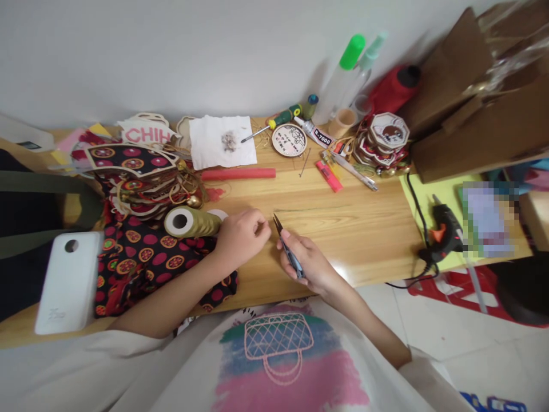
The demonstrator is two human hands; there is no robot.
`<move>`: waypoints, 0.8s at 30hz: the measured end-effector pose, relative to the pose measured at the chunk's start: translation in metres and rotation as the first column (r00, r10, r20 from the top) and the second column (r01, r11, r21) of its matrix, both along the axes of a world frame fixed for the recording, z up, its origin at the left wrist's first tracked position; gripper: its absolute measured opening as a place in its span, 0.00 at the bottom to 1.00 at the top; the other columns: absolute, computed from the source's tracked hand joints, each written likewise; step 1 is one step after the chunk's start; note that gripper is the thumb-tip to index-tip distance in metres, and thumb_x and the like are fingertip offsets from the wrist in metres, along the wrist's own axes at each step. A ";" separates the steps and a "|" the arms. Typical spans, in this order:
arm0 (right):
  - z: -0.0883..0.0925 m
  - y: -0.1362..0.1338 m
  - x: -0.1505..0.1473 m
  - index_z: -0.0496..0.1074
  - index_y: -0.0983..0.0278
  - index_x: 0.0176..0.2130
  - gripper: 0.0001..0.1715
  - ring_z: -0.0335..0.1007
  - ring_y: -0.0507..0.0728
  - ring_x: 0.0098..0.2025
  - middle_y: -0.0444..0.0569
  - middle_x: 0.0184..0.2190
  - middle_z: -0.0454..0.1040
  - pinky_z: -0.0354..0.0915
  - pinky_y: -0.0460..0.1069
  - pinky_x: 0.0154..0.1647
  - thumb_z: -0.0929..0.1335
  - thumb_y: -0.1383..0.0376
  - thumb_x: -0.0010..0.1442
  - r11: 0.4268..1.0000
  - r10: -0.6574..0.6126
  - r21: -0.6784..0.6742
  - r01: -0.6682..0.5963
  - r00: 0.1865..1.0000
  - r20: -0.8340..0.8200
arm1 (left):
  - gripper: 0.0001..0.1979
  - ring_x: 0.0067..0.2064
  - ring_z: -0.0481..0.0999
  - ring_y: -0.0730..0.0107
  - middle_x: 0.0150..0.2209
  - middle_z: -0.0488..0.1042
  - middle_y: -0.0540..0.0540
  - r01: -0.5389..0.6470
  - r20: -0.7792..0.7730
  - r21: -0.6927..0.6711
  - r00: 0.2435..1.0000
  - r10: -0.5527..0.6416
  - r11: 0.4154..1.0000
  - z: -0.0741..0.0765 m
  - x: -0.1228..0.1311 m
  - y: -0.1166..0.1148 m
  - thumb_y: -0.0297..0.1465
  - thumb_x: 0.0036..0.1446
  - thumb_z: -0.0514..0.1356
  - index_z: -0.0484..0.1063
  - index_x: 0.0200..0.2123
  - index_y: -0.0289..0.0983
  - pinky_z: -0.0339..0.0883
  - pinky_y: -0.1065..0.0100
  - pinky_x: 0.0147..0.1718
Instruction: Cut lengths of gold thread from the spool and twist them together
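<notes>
**Workbench, head view: hands, snips and clear ground**

- Table [364,229]: pale wood. Its front edge runs slantwise just below both wrists. The back edge meets the wall.
- Open room: one bare strip of wood, from the hands rightward to the yellow-green mat [418,197]. It is bounded behind by the red stick [238,174] and the pink lighter [329,175].
- Left flank: patterned fabric [141,252] spreads over the wood and under the left forearm. A white slab case [68,280] lies at the fabric's outer edge, by the table's front. A stack of fan-shaped ornaments [132,166] sits behind.
- Right flank: the glue gun [446,226] rests on the mat with its cord trailing over the front edge. Cardboard boxes [472,103] close the far corner.
- Back row: white tissue [222,141], screwdriver [274,123], round wooden disc [289,140], stack of octagonal ornaments [386,143] and green-capped bottle [343,74].
- Right hand [309,263]: closed round the thread snips [290,254]. The body of the tool lies along the fingers. The blades point up and away, toward the left hand's fingertips and just short of them.
- Left hand [242,234]: knuckles up, fingers drawn in against the thumb. Any thread between them is too fine to see.
- Thread spool [191,222]: olive-gold, lying on its side at the fabric's edge. It touches or sits just beside the back of the left hand, on the side away from the snips.
</notes>
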State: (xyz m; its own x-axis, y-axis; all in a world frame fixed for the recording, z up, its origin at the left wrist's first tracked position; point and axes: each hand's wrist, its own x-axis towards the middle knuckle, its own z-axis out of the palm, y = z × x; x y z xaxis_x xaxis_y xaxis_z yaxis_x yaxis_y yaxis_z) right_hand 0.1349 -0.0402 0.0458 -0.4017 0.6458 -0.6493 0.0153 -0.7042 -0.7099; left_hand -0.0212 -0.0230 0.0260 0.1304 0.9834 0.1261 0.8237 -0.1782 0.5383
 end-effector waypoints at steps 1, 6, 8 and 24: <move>0.000 0.000 0.000 0.60 0.62 0.30 0.25 0.41 0.44 0.07 0.33 0.06 0.57 0.38 0.40 0.06 0.60 0.43 0.54 1.000 0.002 0.000 -0.002 1.000 -0.001 | 0.08 0.20 0.61 0.75 0.17 0.63 0.54 0.001 -0.002 -0.002 1.000 -0.001 1.000 0.000 0.000 0.000 0.26 0.49 0.54 0.64 0.19 0.37 0.53 0.71 0.24; -0.001 0.000 0.000 0.59 0.62 0.30 0.25 0.40 0.44 0.07 0.33 0.06 0.57 0.38 0.39 0.06 0.60 0.42 0.54 1.000 0.008 -0.007 -0.008 1.000 -0.011 | 0.08 0.21 0.61 0.75 0.17 0.64 0.53 0.004 -0.009 -0.001 1.000 -0.004 1.000 0.000 0.000 0.000 0.26 0.49 0.54 0.65 0.20 0.37 0.53 0.71 0.24; -0.002 0.000 0.000 0.59 0.62 0.30 0.25 0.40 0.44 0.07 0.33 0.06 0.57 0.38 0.39 0.06 0.60 0.43 0.55 1.000 0.011 -0.008 -0.011 1.000 -0.015 | 0.08 0.21 0.62 0.75 0.17 0.64 0.53 0.004 -0.008 -0.003 1.000 -0.004 1.000 0.000 0.000 0.000 0.26 0.49 0.54 0.65 0.20 0.37 0.53 0.71 0.24; -0.001 0.000 0.001 0.59 0.62 0.30 0.26 0.40 0.44 0.07 0.33 0.06 0.57 0.38 0.40 0.06 0.60 0.42 0.53 1.000 0.021 0.002 -0.021 1.000 0.013 | 0.08 0.20 0.60 0.76 0.17 0.62 0.54 0.007 0.000 0.005 1.000 -0.007 1.000 0.000 0.000 0.000 0.26 0.50 0.54 0.64 0.19 0.37 0.53 0.71 0.24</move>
